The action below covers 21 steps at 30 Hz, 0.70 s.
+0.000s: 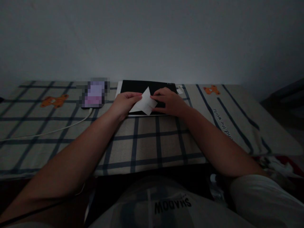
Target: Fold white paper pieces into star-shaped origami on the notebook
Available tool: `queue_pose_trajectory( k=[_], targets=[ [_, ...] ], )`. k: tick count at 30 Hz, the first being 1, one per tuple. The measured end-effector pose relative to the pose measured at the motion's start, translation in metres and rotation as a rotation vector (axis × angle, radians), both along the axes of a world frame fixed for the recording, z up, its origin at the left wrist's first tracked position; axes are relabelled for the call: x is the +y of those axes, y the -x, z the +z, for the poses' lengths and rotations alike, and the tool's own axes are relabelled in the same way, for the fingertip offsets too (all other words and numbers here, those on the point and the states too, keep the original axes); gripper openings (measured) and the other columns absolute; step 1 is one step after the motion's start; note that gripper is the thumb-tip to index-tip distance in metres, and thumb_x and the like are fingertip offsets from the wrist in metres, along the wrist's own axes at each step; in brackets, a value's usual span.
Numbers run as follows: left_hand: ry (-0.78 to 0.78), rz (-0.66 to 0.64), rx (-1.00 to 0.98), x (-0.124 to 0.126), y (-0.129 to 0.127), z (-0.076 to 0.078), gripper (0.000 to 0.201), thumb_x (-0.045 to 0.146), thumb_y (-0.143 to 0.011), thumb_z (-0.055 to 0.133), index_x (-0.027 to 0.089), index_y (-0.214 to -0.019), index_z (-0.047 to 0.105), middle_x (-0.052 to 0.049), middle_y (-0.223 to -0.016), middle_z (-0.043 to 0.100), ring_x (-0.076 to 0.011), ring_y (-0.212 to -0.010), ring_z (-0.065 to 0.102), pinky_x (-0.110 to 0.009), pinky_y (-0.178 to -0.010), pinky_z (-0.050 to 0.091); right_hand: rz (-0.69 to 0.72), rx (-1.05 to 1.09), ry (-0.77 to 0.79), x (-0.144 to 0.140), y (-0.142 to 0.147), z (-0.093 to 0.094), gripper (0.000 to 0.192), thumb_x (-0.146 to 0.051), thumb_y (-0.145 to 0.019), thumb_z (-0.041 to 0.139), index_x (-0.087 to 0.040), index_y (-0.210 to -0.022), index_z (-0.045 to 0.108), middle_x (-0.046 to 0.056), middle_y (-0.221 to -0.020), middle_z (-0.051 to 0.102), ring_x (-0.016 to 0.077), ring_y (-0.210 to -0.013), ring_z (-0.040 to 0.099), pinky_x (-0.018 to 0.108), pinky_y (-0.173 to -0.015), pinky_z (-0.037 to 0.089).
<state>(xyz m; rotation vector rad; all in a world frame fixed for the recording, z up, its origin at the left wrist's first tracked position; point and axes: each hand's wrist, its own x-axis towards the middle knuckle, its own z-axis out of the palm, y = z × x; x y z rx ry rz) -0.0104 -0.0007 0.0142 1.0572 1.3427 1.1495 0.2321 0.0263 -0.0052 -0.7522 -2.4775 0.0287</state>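
A folded piece of white paper (146, 102) rests over a black tablet-like slab (147, 87) on the checked cloth. My left hand (124, 103) pinches the paper's left side, thumb on top. On the paper's right side, my right hand (169, 101) presses down with its fingers on the sheet and the black slab. One pointed corner of the paper sticks up between the two hands.
A lit phone (95, 94) lies left of the slab with a white cable (54, 129) trailing toward the left edge. The checked cloth (147, 142) with orange bear prints covers the surface. A small white object (180, 90) sits at the slab's right corner. A plain wall stands behind.
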Motion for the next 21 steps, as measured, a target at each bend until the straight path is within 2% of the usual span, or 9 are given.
queue_pose_trajectory(
  k=[7,11,13,17,21],
  targets=[
    [-0.104,-0.022,0.165,-0.0008,0.0039,-0.0038,0.018,0.023,-0.076,0.086,0.018,-0.093,0.087,-0.005,-0.083,0.082,-0.0175,-0.071,0.071,-0.027,-0.066,0.055,0.054,-0.008,0.058,0.0013,-0.0033,0.0044,0.036,-0.036,-0.097,0.079,-0.018,-0.128,0.081,0.014,-0.125,0.076,0.0303,-0.115,0.064,0.044,-0.097,0.051],
    [-0.149,-0.053,0.227,-0.0024,0.0054,-0.0048,0.024,0.024,-0.077,0.086,0.018,-0.100,0.088,-0.006,-0.087,0.083,-0.0183,-0.073,0.072,-0.027,-0.066,0.055,0.038,-0.004,0.108,0.0000,-0.0032,0.0077,0.018,-0.029,-0.102,0.071,-0.020,-0.109,0.085,0.012,-0.116,0.078,0.0270,-0.109,0.066,0.041,-0.093,0.051],
    [-0.177,-0.070,0.236,-0.0034,0.0058,-0.0051,0.029,0.025,-0.079,0.085,0.017,-0.106,0.088,-0.007,-0.090,0.084,-0.0179,-0.075,0.072,-0.027,-0.067,0.055,0.035,0.020,0.102,-0.0004,-0.0023,0.0082,0.018,-0.026,-0.102,0.067,-0.020,-0.101,0.083,0.011,-0.114,0.078,0.0263,-0.108,0.066,0.042,-0.094,0.051],
    [-0.235,-0.079,0.245,-0.0047,0.0057,-0.0058,0.042,0.024,-0.078,0.084,0.015,-0.119,0.085,-0.007,-0.100,0.084,-0.0176,-0.082,0.073,-0.027,-0.074,0.058,0.041,0.071,0.090,-0.0016,0.0009,0.0073,0.016,-0.024,-0.100,0.062,-0.020,-0.101,0.077,0.011,-0.111,0.078,0.0268,-0.109,0.068,0.044,-0.098,0.052],
    [-0.294,-0.114,0.287,-0.0032,0.0065,-0.0088,0.047,0.021,-0.078,0.081,0.015,-0.124,0.082,-0.007,-0.103,0.083,-0.0171,-0.084,0.073,-0.027,-0.076,0.059,-0.023,0.050,0.112,-0.0048,0.0048,0.0056,0.014,-0.023,-0.096,0.062,-0.020,-0.104,0.073,0.013,-0.111,0.077,0.0296,-0.109,0.068,0.045,-0.098,0.052]
  ],
)
